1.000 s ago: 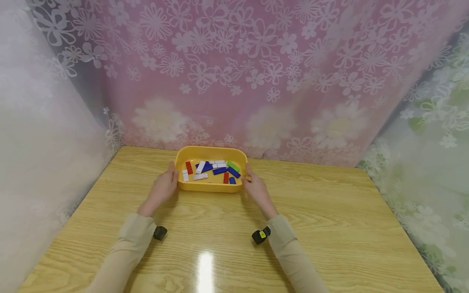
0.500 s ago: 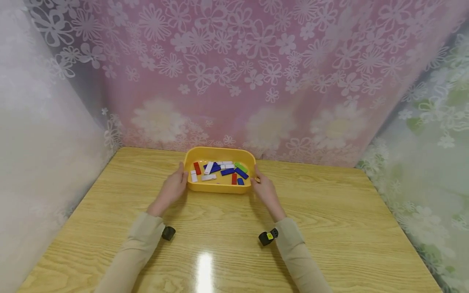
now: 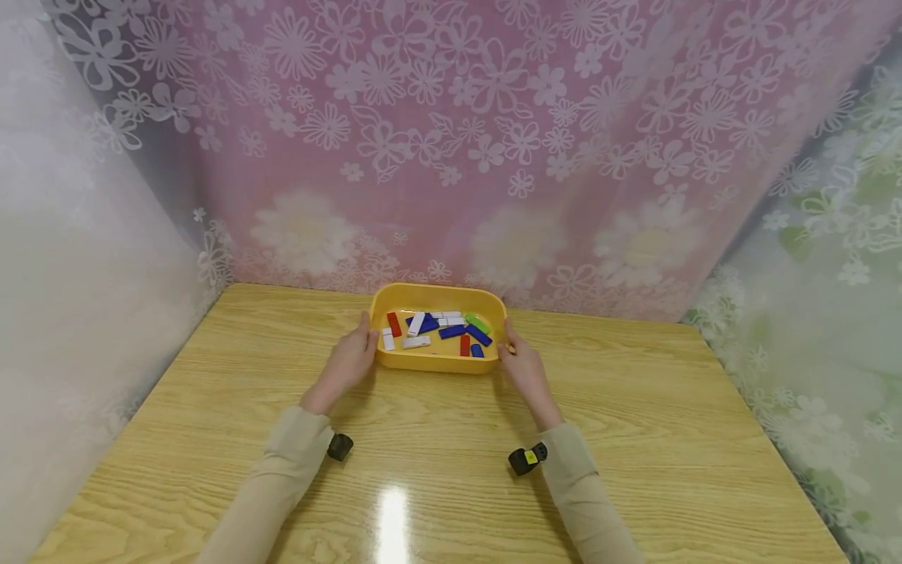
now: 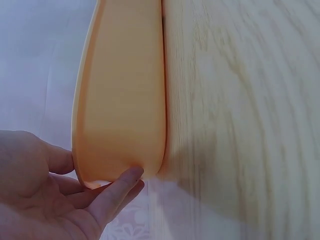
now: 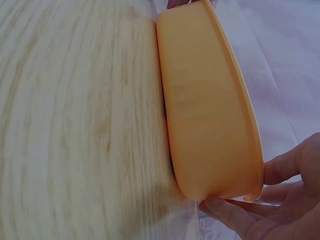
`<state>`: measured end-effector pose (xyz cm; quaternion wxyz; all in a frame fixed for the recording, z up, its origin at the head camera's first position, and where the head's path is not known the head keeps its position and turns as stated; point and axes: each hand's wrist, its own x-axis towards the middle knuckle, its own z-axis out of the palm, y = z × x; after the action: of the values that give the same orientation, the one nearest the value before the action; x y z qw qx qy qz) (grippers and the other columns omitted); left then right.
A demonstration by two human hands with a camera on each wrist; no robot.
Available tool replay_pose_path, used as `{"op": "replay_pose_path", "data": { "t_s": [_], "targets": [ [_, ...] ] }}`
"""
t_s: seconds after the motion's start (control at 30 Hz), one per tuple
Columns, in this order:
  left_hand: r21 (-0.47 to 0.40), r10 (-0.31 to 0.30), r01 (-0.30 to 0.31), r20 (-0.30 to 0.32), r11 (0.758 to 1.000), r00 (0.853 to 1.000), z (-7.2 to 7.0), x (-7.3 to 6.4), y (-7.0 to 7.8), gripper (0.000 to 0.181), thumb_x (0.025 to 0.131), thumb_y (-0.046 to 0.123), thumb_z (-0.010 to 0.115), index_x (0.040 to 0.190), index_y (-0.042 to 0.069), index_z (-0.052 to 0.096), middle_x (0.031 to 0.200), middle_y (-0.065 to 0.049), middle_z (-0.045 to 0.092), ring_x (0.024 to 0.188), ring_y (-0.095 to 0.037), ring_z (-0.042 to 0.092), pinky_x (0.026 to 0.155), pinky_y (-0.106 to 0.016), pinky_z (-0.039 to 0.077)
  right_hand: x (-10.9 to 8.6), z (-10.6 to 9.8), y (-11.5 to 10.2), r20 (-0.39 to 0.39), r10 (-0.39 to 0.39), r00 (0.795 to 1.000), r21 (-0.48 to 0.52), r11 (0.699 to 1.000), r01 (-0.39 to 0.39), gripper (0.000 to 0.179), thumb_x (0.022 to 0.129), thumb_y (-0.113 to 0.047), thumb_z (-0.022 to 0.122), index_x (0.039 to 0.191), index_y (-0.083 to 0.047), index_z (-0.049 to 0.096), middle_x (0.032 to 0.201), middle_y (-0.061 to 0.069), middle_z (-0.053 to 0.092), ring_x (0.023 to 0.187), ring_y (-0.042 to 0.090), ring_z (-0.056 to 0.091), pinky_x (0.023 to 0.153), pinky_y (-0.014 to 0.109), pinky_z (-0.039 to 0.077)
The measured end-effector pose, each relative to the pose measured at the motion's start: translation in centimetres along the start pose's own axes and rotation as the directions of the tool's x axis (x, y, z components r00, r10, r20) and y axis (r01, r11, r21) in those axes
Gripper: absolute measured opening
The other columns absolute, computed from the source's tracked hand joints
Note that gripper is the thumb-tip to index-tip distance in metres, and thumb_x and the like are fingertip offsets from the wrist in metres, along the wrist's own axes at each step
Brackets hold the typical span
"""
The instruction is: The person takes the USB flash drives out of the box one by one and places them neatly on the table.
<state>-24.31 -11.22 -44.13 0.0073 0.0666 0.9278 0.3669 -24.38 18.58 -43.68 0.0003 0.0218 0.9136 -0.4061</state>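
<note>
A yellow plastic tray [image 3: 437, 363] sits near the back edge of the table. My left hand [image 3: 348, 362] grips its left end; in the left wrist view the thumb is at the rim and the fingers [image 4: 120, 192] curl against the end wall. At the opposite end my right hand [image 3: 524, 366] holds the tray the same way, fingers [image 5: 232, 212] under the corner and thumb by the rim. Inside lie several flat blocks: white [image 3: 416, 342], blue [image 3: 452, 332], red [image 3: 394, 324] and green [image 3: 478, 323].
The wood-grain table [image 3: 634, 439] stretches in front and to both sides. A pink floral curtain [image 3: 451, 157] hangs right behind the tray, with pale curtains [image 3: 84, 313] at the sides. Black wrist cameras [image 3: 340, 447] sit on both wrists.
Both hands have moved the tray steadily to the right along the back of the table. The blocks have travelled with it, in the same arrangement.
</note>
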Motion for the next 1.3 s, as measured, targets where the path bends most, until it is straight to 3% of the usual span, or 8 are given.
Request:
{"op": "replay_pose_path", "data": {
  "t_s": [0.1, 0.2, 0.3, 0.93, 1.3],
  "targets": [
    [-0.006, 0.007, -0.007, 0.008, 1.0, 1.0, 0.3, 0.1, 0.3, 0.058, 0.111, 0.02, 0.037, 0.154, -0.014, 0.017, 0.131, -0.035, 0.057, 0.113, -0.038, 0.062, 0.097, -0.049, 0.05, 0.0, -0.3, 0.4, -0.012, -0.012, 1.0, -0.001, 1.0, 0.012, 0.057, 0.104, -0.012, 0.049, 0.157, -0.003, 0.029, 0.152, 0.027, 0.042, 0.138, 0.043, 0.044, 0.109, 0.054, 0.04],
    [-0.004, 0.01, -0.01, 0.013, 1.0, 1.0, 0.5, 0.2, 0.6, 0.059, 0.111, 0.02, 0.038, 0.154, -0.015, 0.017, 0.151, -0.032, 0.04, 0.135, -0.041, 0.049, 0.108, -0.053, 0.043, -0.1, -0.7, 0.6, -0.01, -0.002, 1.0, 0.004, 1.0, 0.002, 0.057, 0.104, -0.012, 0.048, 0.157, -0.003, 0.028, 0.152, 0.027, 0.042, 0.138, 0.043, 0.044, 0.108, 0.054, 0.041],
    [0.0, 0.004, -0.004, 0.022, 1.0, 1.0, 0.8, 0.3, 1.0, 0.059, 0.111, 0.02, 0.039, 0.154, -0.014, 0.017, 0.153, -0.03, 0.037, 0.139, -0.042, 0.043, 0.111, -0.053, 0.038, -0.2, -1.0, 0.7, -0.005, 0.013, 1.0, 0.008, 1.0, -0.013, 0.057, 0.105, -0.013, 0.047, 0.158, -0.004, 0.027, 0.152, 0.028, 0.04, 0.139, 0.043, 0.043, 0.109, 0.053, 0.041],
    [0.008, 0.0, -0.001, 0.037, 1.0, 0.999, 1.3, -0.3, 1.8, 0.061, 0.11, 0.021, 0.042, 0.155, -0.012, 0.017, 0.153, -0.03, 0.039, 0.137, -0.041, 0.045, 0.109, -0.053, 0.041, -0.9, -1.7, 1.5, 0.01, 0.025, 1.0, 0.02, 0.999, -0.025, 0.059, 0.106, -0.012, 0.045, 0.16, -0.005, 0.021, 0.158, 0.026, 0.033, 0.143, 0.042, 0.036, 0.112, 0.054, 0.037],
    [0.01, 0.045, -0.046, 0.041, 0.999, 0.998, 1.3, -1.6, 1.9, 0.06, 0.11, 0.02, 0.043, 0.154, -0.013, 0.019, 0.153, -0.031, 0.038, 0.135, -0.043, 0.047, 0.107, -0.054, 0.043, -2.2, -2.1, 1.7, 0.008, -0.019, 1.0, -0.041, 0.999, 0.019, 0.058, 0.106, -0.01, 0.046, 0.159, -0.001, 0.023, 0.153, 0.03, 0.037, 0.137, 0.045, 0.044, 0.105, 0.055, 0.045]
  ]
}}
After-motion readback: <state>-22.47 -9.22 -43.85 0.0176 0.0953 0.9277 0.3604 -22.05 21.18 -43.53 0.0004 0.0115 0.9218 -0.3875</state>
